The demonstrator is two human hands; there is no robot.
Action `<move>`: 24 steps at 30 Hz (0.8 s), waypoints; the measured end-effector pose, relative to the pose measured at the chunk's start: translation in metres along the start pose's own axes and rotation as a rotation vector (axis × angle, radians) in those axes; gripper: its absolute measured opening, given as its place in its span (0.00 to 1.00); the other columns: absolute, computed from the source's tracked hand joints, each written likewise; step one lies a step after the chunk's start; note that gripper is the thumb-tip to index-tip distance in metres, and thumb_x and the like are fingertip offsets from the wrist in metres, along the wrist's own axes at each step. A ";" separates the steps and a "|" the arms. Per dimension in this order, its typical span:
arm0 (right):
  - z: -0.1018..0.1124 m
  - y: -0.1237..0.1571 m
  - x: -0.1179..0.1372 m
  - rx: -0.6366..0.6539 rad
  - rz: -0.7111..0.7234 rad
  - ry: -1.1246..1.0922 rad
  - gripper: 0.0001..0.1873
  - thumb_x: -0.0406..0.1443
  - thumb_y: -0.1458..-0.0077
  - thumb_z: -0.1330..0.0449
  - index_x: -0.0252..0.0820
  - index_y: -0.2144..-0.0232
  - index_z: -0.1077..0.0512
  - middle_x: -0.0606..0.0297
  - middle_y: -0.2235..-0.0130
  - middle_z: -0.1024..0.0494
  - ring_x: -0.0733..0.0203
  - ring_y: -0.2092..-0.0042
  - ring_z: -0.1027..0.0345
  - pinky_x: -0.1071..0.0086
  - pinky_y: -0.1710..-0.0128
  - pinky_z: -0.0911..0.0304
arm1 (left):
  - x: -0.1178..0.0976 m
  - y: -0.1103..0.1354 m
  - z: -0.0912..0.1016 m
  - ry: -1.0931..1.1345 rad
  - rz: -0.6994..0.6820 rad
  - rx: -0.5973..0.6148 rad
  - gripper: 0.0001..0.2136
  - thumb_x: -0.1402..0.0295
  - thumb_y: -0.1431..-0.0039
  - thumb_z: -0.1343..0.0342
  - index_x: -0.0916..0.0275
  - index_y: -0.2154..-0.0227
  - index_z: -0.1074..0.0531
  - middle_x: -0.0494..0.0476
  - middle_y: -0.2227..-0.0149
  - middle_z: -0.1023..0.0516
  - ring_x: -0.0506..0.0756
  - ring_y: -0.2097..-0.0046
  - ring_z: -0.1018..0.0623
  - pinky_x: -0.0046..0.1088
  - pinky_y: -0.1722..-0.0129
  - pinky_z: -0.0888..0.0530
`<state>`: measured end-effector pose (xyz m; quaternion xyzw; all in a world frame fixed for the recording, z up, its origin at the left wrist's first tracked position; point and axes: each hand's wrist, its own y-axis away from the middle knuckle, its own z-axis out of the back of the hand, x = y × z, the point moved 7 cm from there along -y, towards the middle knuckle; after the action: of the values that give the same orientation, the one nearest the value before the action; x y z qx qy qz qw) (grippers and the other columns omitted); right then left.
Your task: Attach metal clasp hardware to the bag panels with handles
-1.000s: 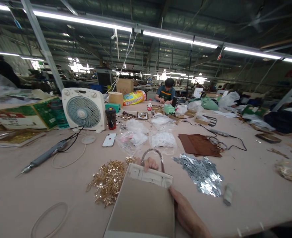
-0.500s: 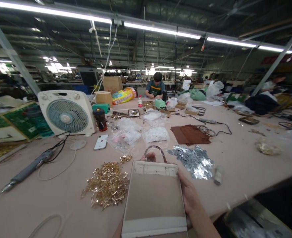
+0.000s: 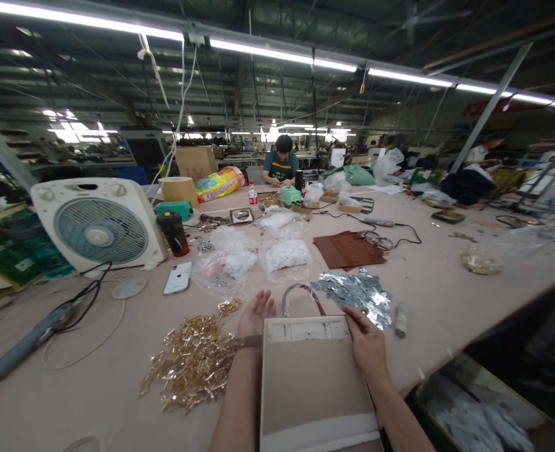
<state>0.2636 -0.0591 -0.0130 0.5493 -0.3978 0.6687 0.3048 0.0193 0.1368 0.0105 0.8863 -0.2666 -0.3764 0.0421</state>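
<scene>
An unfinished-looking beige handbag (image 3: 315, 376) with white edging stands upright in front of me, a plastic-wrapped arched handle (image 3: 304, 290) rising from its top. My right hand (image 3: 368, 344) grips its upper right corner, thumb and fingers pinching the edge. To the left of the bag is my left hand (image 3: 257, 312), palm turned up, fingers apart, holding nothing. A brown strip (image 3: 249, 341) crosses at the left wrist; what it belongs to I cannot tell. Gold metal fittings (image 3: 190, 364) lie heaped left of my left forearm, and flat silver metal plates (image 3: 355, 292) lie beyond my right hand.
At the left are a fan (image 3: 101, 226), a corded grey hand tool (image 3: 27, 345), a phone (image 3: 177, 278) and a tumbler (image 3: 172, 233). Plastic bags (image 3: 284, 257) and brown leather sheets (image 3: 346, 250) lie farther back. A co-worker (image 3: 281, 164) sits across the table. The table edge runs along the right.
My left hand has come from behind the handbag to its left side and opened. The view has shifted, so the table's contents appear farther left. My right hand still grips the bag.
</scene>
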 end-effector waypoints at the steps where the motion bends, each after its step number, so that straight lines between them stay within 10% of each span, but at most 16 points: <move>1: 0.001 -0.002 0.002 0.000 0.025 0.030 0.22 0.51 0.46 0.34 0.43 0.57 0.16 0.55 0.55 0.15 0.43 0.50 0.24 0.49 0.43 0.34 | -0.001 -0.003 0.006 0.009 -0.005 -0.015 0.14 0.62 0.33 0.41 0.61 0.49 0.24 0.65 0.48 0.18 0.57 0.55 0.16 0.32 0.58 0.19; 11: -0.022 -0.021 0.010 0.142 0.261 0.271 0.18 0.44 0.38 0.44 0.45 0.59 0.16 0.56 0.56 0.16 0.45 0.52 0.24 0.52 0.45 0.35 | -0.039 0.000 0.039 -0.292 -0.262 -0.159 0.16 0.65 0.49 0.28 0.63 0.59 0.21 0.57 0.60 0.17 0.51 0.61 0.19 0.24 0.60 0.24; 16: -0.040 -0.023 0.015 0.289 0.299 0.329 0.17 0.38 0.39 0.46 0.48 0.62 0.16 0.57 0.57 0.18 0.46 0.53 0.25 0.55 0.47 0.34 | -0.045 0.013 0.009 -0.699 -0.477 -0.035 0.17 0.59 0.53 0.28 0.63 0.64 0.20 0.57 0.64 0.17 0.57 0.60 0.20 0.31 0.57 0.24; 24: -0.032 -0.020 0.030 0.155 0.368 0.350 0.18 0.34 0.37 0.48 0.47 0.54 0.19 0.56 0.49 0.22 0.49 0.45 0.28 0.56 0.41 0.34 | -0.004 0.010 -0.026 -1.384 -0.576 0.224 0.15 0.50 0.47 0.38 0.54 0.66 0.17 0.58 0.59 0.15 0.65 0.54 0.19 0.42 0.49 0.24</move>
<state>0.2585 -0.0223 0.0172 0.3652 -0.3800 0.8261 0.1993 0.0304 0.1268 0.0346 0.4814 -0.0268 -0.8136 -0.3249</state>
